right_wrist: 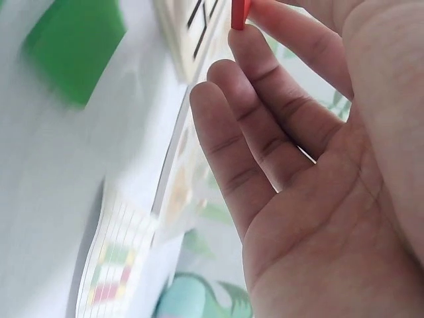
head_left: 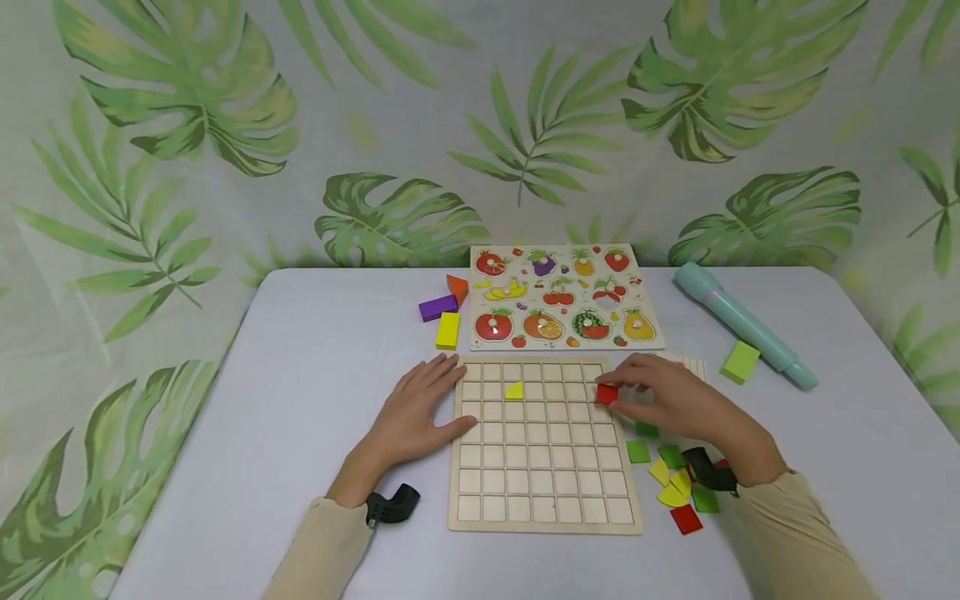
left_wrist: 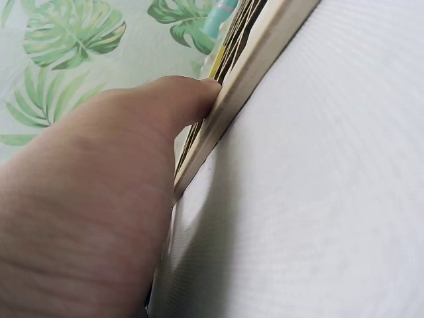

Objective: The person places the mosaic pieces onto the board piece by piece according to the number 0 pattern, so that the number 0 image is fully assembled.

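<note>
A wooden grid board [head_left: 546,528] with rows of square recesses lies flat on the table. One yellow quarter-round tile [head_left: 513,390] sits in a cell of its upper part. My left hand [head_left: 422,408] rests at the board's left edge, fingers straight and thumb tip over the rim. At the board's upper right side, my right hand [head_left: 671,396] pinches a red square tile [head_left: 607,394] between thumb and fingertips. The right wrist view shows only a corner of that tile [right_wrist: 240,13], with the other fingers loosely extended.
Right of the board lie loose green tiles [head_left: 638,452], yellow tiles [head_left: 672,496] and a red tile [head_left: 686,519]. A printed pattern card [right_wrist: 112,265] is partly under my right hand. Behind stand a fruit puzzle board [head_left: 566,333], colored blocks [head_left: 447,331] and a teal toy microphone [head_left: 750,327].
</note>
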`<act>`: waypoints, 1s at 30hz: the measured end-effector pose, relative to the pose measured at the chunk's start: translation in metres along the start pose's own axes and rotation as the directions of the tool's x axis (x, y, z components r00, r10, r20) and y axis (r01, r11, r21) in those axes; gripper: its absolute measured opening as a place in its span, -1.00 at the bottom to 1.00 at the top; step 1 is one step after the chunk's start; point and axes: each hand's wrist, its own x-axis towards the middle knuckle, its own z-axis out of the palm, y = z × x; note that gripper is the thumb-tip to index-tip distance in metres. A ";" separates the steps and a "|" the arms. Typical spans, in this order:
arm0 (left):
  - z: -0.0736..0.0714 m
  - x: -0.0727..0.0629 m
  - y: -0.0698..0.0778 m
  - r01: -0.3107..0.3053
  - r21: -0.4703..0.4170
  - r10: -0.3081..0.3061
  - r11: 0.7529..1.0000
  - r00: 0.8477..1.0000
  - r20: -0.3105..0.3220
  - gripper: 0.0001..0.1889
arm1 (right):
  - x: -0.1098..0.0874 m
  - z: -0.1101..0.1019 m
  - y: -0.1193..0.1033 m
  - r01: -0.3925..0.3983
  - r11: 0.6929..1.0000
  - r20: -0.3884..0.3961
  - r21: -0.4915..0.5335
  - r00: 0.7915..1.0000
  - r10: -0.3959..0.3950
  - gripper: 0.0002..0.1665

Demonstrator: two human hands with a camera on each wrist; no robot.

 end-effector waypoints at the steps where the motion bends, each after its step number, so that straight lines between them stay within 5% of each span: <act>1: 0.000 0.000 0.000 0.001 0.002 -0.001 1.000 1.000 0.001 -0.16 | 0.003 0.001 -0.002 0.004 1.000 -0.003 0.003 1.000 -0.004 -0.60; 30: -0.002 -0.001 0.003 0.012 -0.007 -0.011 1.000 1.000 0.008 -0.16 | 0.062 0.045 -0.043 -0.033 0.999 0.037 0.034 0.999 0.032 -0.63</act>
